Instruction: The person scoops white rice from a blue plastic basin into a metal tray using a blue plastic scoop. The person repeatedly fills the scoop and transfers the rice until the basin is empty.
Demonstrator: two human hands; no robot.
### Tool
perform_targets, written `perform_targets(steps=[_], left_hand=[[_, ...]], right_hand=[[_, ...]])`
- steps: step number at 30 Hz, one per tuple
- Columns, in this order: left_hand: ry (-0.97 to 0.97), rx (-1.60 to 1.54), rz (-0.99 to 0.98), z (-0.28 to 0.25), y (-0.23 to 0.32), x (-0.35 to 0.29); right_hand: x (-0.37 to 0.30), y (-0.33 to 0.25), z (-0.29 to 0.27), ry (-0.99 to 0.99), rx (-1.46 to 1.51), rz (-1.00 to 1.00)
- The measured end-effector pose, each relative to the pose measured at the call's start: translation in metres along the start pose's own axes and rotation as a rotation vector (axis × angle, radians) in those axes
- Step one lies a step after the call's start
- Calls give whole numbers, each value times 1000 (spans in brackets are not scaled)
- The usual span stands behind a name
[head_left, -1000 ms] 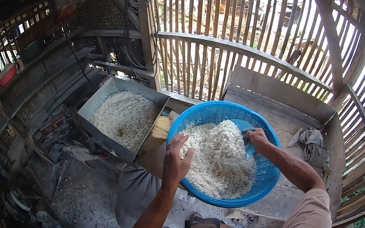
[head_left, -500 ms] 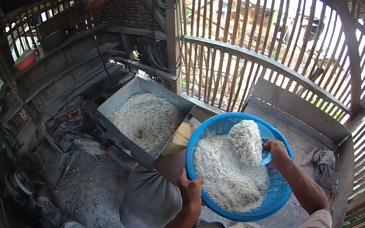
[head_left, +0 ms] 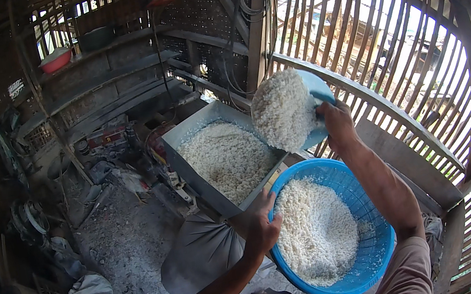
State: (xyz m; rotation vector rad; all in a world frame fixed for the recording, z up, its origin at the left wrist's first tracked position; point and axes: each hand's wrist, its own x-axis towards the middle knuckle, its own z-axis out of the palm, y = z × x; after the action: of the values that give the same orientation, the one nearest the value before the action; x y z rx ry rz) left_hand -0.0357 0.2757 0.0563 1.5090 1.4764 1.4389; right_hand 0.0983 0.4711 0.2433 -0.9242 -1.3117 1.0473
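Observation:
My right hand (head_left: 337, 123) grips a light blue scoop (head_left: 315, 102) heaped with white shredded material (head_left: 282, 111), raised and tilted over a grey metal hopper (head_left: 189, 167). The hopper holds more of the same white material (head_left: 228, 157). Below it, my left hand (head_left: 261, 227) holds the near rim of a round blue perforated basket (head_left: 371, 249). That basket is about half full of the white shreds (head_left: 318, 230).
A wooden slat railing (head_left: 404, 112) runs along the right, with a plank ledge beneath it. A grey sack (head_left: 200, 252) lies under the hopper. Machine parts, a red engine (head_left: 112, 136) and rags sit on the dusty floor at left. A red bowl (head_left: 56, 60) rests on a far shelf.
My right hand has lifted the full scoop out of the blue basket and up over the hopper. My left hand slid along the basket's rim and keeps hold of it.

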Motion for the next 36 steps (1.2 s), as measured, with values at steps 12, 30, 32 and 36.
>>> perform_targets(steps=[12,30,32,36], left_hand=[[-145,29,214,18,31,-6],[-186,207,288,12,29,-2],[-161,197,275,12,28,-6],[-120,176,288,16,31,-8]], right_hand=[[-18,17,101,-213,-610,-757],[-150,58,-220,89,-1090,59],[-173,63,-249,92,-1128,125],[-211,79,-263,121,-922,399]])
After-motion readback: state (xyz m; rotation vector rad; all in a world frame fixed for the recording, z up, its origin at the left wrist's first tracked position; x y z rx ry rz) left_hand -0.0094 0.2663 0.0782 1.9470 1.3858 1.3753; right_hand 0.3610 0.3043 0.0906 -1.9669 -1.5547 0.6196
